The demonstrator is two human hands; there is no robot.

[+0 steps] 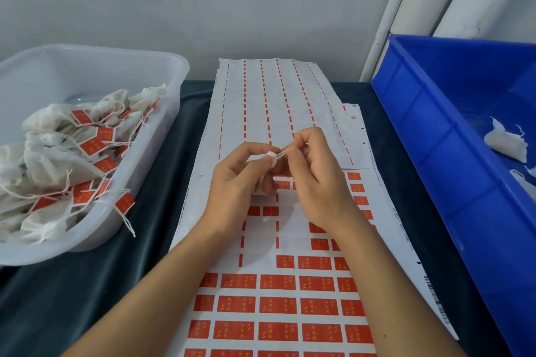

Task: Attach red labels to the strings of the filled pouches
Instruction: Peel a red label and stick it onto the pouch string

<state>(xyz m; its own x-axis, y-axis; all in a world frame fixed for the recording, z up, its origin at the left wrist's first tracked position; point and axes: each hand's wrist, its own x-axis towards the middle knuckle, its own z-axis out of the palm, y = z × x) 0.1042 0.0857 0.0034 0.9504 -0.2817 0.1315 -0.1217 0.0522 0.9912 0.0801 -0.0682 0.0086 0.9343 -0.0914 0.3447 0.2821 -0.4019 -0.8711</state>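
Observation:
My left hand [237,180] grips a small white filled pouch [265,160] above the middle of the label sheets. My right hand [316,177] pinches the pouch's pale string [282,153] just right of the pouch's neck, holding it taut. No label hangs on this string. Under both hands lies a white sheet of red labels [278,306], with several rows full near me and gaps further up. A stripped backing sheet [269,107] with only thin red strips reaches toward the wall.
A clear plastic tub [162,66] at the left holds several white pouches with red labels [92,145] on their strings. A blue crate [435,130] at the right holds a few unlabelled white pouches [506,142]. A dark cloth [87,284] covers the table.

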